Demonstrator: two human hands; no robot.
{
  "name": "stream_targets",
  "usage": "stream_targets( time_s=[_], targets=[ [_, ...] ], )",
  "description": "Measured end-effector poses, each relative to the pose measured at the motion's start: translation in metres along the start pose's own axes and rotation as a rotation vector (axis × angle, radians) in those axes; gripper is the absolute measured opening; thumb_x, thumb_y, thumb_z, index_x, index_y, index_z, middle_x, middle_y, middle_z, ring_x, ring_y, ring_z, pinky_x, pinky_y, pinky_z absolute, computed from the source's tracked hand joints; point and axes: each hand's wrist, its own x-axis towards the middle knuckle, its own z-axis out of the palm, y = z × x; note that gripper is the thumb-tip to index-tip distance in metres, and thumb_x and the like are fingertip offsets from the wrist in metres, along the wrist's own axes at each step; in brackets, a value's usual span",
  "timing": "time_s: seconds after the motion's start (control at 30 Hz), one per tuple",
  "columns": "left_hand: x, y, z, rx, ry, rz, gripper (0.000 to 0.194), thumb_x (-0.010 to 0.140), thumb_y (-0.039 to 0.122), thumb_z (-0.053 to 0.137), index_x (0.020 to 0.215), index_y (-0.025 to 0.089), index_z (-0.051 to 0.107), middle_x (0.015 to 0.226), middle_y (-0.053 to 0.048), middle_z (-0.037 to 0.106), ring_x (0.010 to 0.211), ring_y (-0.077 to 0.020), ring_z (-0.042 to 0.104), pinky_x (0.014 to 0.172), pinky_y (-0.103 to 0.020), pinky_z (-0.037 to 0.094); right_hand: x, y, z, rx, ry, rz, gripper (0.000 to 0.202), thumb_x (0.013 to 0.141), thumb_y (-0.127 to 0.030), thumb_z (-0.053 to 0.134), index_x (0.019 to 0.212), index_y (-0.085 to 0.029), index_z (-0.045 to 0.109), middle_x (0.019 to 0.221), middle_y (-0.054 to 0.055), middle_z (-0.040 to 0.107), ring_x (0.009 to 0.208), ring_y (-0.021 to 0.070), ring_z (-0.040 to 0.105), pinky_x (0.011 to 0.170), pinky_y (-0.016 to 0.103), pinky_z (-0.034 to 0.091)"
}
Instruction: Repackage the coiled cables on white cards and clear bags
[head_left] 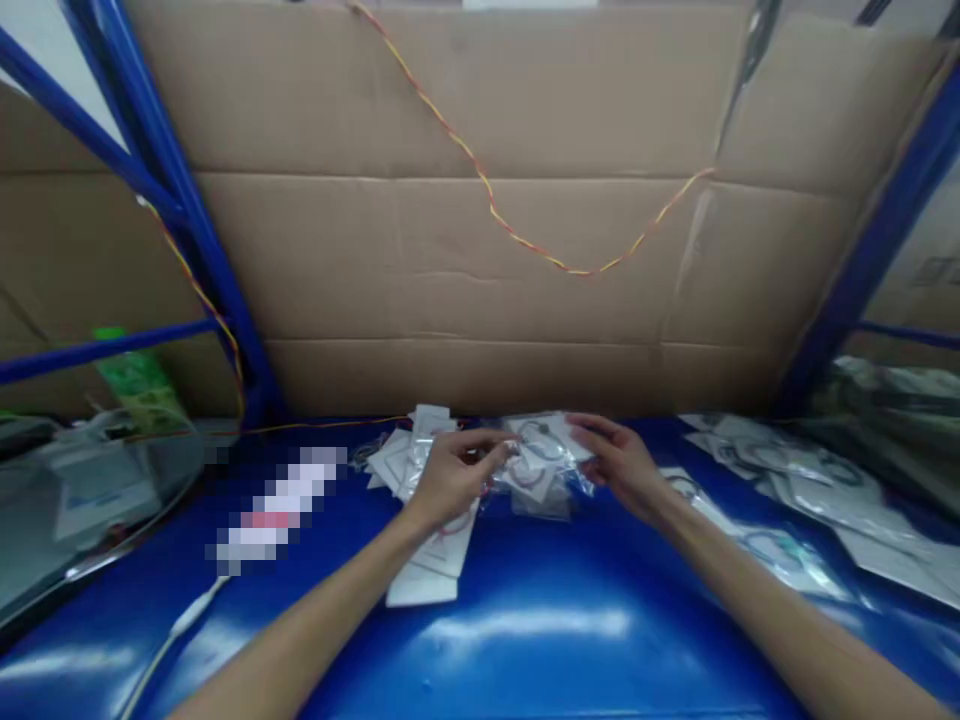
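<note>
Between my two hands, near the back of the blue table, is a clear plastic bag [541, 440] with a white card and a coiled cable inside. My left hand [459, 470] pinches the bag's left edge with thumb and fingers. On the bag's right side, my right hand [616, 462] grips the edge, fingers pressed together. More bagged pieces lie under and just below it. White cards [427, 580] and bagged cables are piled behind and below my left hand.
Bagged cards and cables [817, 480] spread over the table's right side. A pixelated white object [277, 515] with a cord lies at left, near a tray [172, 490] and green package [142, 380]. Cardboard [525, 300] and blue posts [195, 220] stand behind.
</note>
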Motion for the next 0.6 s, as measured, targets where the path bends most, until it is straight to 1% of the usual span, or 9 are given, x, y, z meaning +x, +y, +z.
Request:
stream_targets(
  time_s=[0.07, 0.17, 0.27, 0.3, 0.37, 0.47, 0.53, 0.6],
  targets=[
    [0.000, 0.000, 0.000, 0.031, 0.003, 0.022, 0.033, 0.084, 0.044, 0.075, 0.099, 0.016, 0.083, 0.089, -0.011, 0.080, 0.055, -0.0152, 0.065, 0.046, -0.024, 0.051, 0.000, 0.000, 0.000, 0.004, -0.004, 0.001, 0.059, 0.064, -0.046, 0.091, 0.109, -0.014, 0.072, 0.058, -0.005, 0.056, 0.041, 0.0057, 0.041, 0.038, 0.019, 0.026],
    [-0.002, -0.001, -0.001, 0.089, -0.002, 0.078, 0.027, 0.084, 0.042, 0.076, 0.094, 0.019, 0.084, 0.088, -0.011, 0.081, 0.053, -0.0150, 0.064, 0.048, -0.026, 0.051, 0.000, -0.001, -0.001, -0.006, 0.013, 0.000, 0.058, 0.064, -0.046, 0.091, 0.109, -0.014, 0.074, 0.060, -0.004, 0.059, 0.041, 0.0050, 0.039, 0.038, 0.019, 0.027],
    [-0.004, -0.004, 0.000, 0.130, -0.042, 0.127, 0.024, 0.087, 0.040, 0.073, 0.095, 0.020, 0.085, 0.090, -0.011, 0.082, 0.057, -0.0169, 0.068, 0.053, -0.027, 0.054, 0.001, 0.000, -0.002, -0.031, 0.027, -0.014, 0.056, 0.065, -0.045, 0.090, 0.108, -0.013, 0.076, 0.063, -0.002, 0.061, 0.042, 0.0051, 0.040, 0.038, 0.020, 0.028],
    [-0.005, -0.005, 0.001, 0.119, -0.052, 0.114, 0.026, 0.088, 0.041, 0.072, 0.096, 0.020, 0.084, 0.091, -0.011, 0.082, 0.057, -0.0171, 0.068, 0.052, -0.027, 0.053, 0.001, 0.001, -0.002, -0.045, 0.023, -0.028, 0.055, 0.065, -0.045, 0.090, 0.107, -0.012, 0.076, 0.063, -0.001, 0.062, 0.042, 0.0056, 0.042, 0.038, 0.020, 0.028],
    [-0.006, -0.004, 0.003, 0.043, -0.051, 0.035, 0.030, 0.086, 0.043, 0.072, 0.098, 0.018, 0.084, 0.090, -0.011, 0.082, 0.054, -0.0170, 0.067, 0.047, -0.026, 0.052, 0.002, 0.002, -0.003, -0.060, 0.017, -0.062, 0.054, 0.066, -0.045, 0.090, 0.107, -0.013, 0.077, 0.064, -0.001, 0.063, 0.043, 0.0065, 0.043, 0.038, 0.021, 0.029],
    [-0.005, 0.000, 0.007, -0.075, -0.071, -0.075, 0.034, 0.081, 0.047, 0.076, 0.090, 0.015, 0.083, 0.076, -0.009, 0.079, 0.048, -0.0163, 0.065, 0.043, -0.025, 0.050, 0.002, 0.003, -0.002, -0.035, 0.042, -0.074, 0.055, 0.065, -0.046, 0.090, 0.108, -0.013, 0.076, 0.064, -0.001, 0.063, 0.043, 0.0061, 0.042, 0.039, 0.021, 0.030],
    [-0.004, 0.003, 0.008, -0.104, -0.079, -0.097, 0.034, 0.079, 0.048, 0.078, 0.087, 0.014, 0.082, 0.067, -0.007, 0.075, 0.047, -0.0160, 0.064, 0.042, -0.024, 0.049, 0.002, 0.002, -0.001, -0.003, 0.067, -0.060, 0.056, 0.064, -0.045, 0.091, 0.107, -0.013, 0.076, 0.064, -0.001, 0.063, 0.042, 0.0056, 0.041, 0.039, 0.021, 0.029],
    [-0.004, 0.005, 0.008, -0.110, -0.077, -0.106, 0.037, 0.078, 0.048, 0.079, 0.093, 0.014, 0.081, 0.062, -0.005, 0.073, 0.046, -0.0156, 0.063, 0.041, -0.023, 0.048, 0.002, 0.000, 0.000, 0.021, 0.075, -0.049, 0.056, 0.062, -0.044, 0.092, 0.106, -0.014, 0.076, 0.066, -0.001, 0.064, 0.043, 0.0057, 0.041, 0.039, 0.021, 0.030]
  ],
)
